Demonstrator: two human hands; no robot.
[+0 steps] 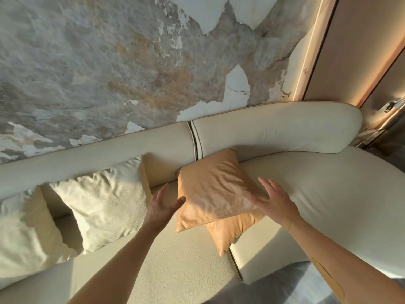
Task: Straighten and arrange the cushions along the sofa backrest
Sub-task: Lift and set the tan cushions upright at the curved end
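A tan cushion (pixel 213 189) leans against the cream sofa backrest (pixel 274 128) near the seam, lying over a second tan cushion (pixel 232 229) whose corner pokes out below it. My left hand (pixel 163 205) is open at the top cushion's left edge, thumb close to it. At the cushion's right edge my right hand (pixel 274 200) is spread open, fingertips touching or nearly touching it. A white cushion (pixel 105 202) leans on the backrest to the left, and another white cushion (pixel 24 233) sits at the far left edge.
The sofa seat (pixel 175 260) curves round to the right, where a rounded section (pixel 339 194) bulges. A marbled stone wall (pixel 109 62) rises behind the backrest. A side table with an object (pixel 392 106) stands past the sofa's right end.
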